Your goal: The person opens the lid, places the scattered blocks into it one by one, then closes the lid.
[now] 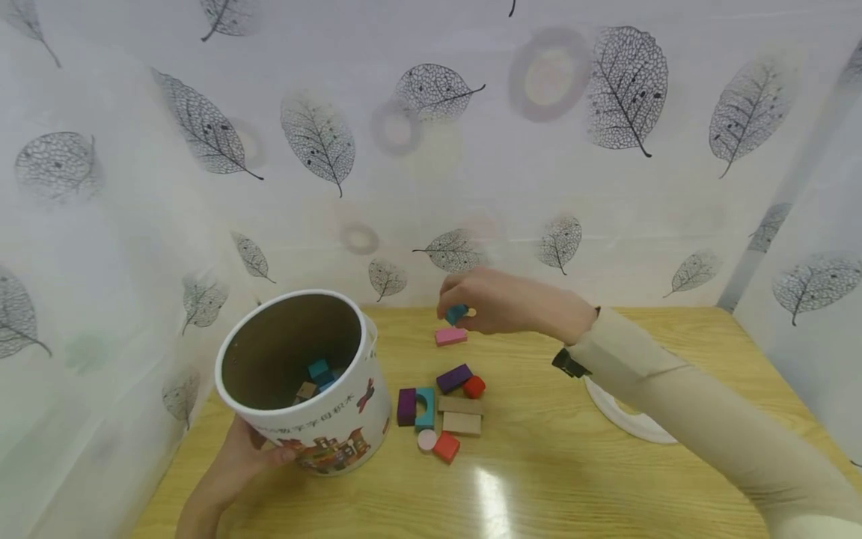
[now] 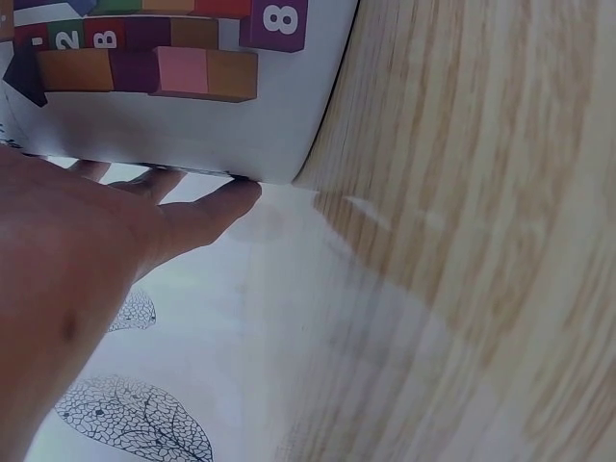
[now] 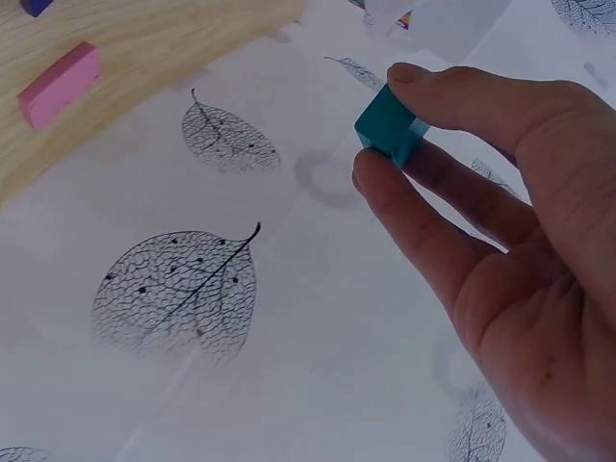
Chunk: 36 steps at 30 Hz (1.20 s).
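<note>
In the head view my right hand [image 1: 501,299] is raised over the back of the table, pinching a small teal block [image 3: 390,127] between thumb and fingertips. Below it lies a pink block [image 1: 450,336]. At the left, my left hand [image 1: 236,460] holds a white bucket [image 1: 337,427] low on its side, thumb across the printed front. The left wrist view shows those fingers [image 2: 207,214] along the bucket's bottom edge. Several blocks lie inside the bucket, among them a teal block [image 1: 320,370]; its inner floor is mostly hidden.
Right of the bucket lie a purple block [image 1: 407,406], a teal arch block [image 1: 426,419], wooden blocks [image 1: 462,424], a red block [image 1: 447,447] and a pale pink round block [image 1: 427,440]. A white ring-shaped lid [image 1: 616,415] sits partly under the right forearm. Leaf-patterned curtain [image 1: 498,187] surrounds the table.
</note>
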Motion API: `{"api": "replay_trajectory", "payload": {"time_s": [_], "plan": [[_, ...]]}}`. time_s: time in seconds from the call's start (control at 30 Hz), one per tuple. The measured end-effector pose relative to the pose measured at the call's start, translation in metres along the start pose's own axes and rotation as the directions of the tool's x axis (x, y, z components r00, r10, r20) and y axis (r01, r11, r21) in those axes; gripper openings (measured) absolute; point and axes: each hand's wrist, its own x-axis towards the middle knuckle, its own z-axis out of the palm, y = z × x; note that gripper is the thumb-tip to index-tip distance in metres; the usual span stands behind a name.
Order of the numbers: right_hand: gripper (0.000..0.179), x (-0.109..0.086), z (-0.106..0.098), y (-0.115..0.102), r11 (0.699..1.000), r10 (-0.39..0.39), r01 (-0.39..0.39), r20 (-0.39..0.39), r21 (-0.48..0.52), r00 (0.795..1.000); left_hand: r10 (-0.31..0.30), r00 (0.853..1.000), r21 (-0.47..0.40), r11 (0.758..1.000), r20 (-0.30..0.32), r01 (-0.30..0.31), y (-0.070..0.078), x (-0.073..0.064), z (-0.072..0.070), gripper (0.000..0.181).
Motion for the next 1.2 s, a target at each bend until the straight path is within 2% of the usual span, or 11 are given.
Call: {"api": "replay_trajectory", "payload": {"time_s": [0.1,0.37,0.5,0.67,0.8,0.93,1.2], "plan": [[0.018,0.022,-0.008,-0.011,1.000,0.024,-0.024,0.049,0.013,0.999,0.026,1.000,-0.019,0.999,0.001,-0.026,-0.001,0.000,-0.001,0.093],[0.021,0.077,-0.023,-0.051,0.998,-0.062,0.064,0.066,-0.029,0.996,0.019,1.000,-0.031,0.999,-0.001,-0.020,-0.002,0.001,-0.001,0.094],[0.022,0.101,-0.023,-0.071,0.994,-0.089,0.096,0.117,-0.055,0.989,0.014,1.000,-0.026,1.000,0.003,-0.013,-0.003,0.001,-0.002,0.093],[0.019,0.127,-0.014,-0.086,0.984,-0.157,0.167,0.144,-0.058,0.977,0.000,1.000,-0.029,1.000,0.012,0.001,-0.004,0.000,-0.004,0.091],[0.017,0.140,-0.008,-0.092,0.979,-0.189,0.199,0.158,-0.052,0.969,-0.004,1.000,-0.046,0.999,0.018,0.004,-0.005,0.000,-0.003,0.090],[0.018,0.148,-0.005,-0.095,0.980,-0.185,0.196,0.175,-0.046,0.967,-0.004,1.000,-0.046,0.999,0.022,0.005,-0.005,0.000,-0.002,0.089],[0.023,0.151,-0.001,-0.095,0.984,-0.164,0.174,0.183,-0.038,0.969,0.001,1.000,-0.057,0.998,0.023,0.001,-0.004,0.000,-0.003,0.089]]}}
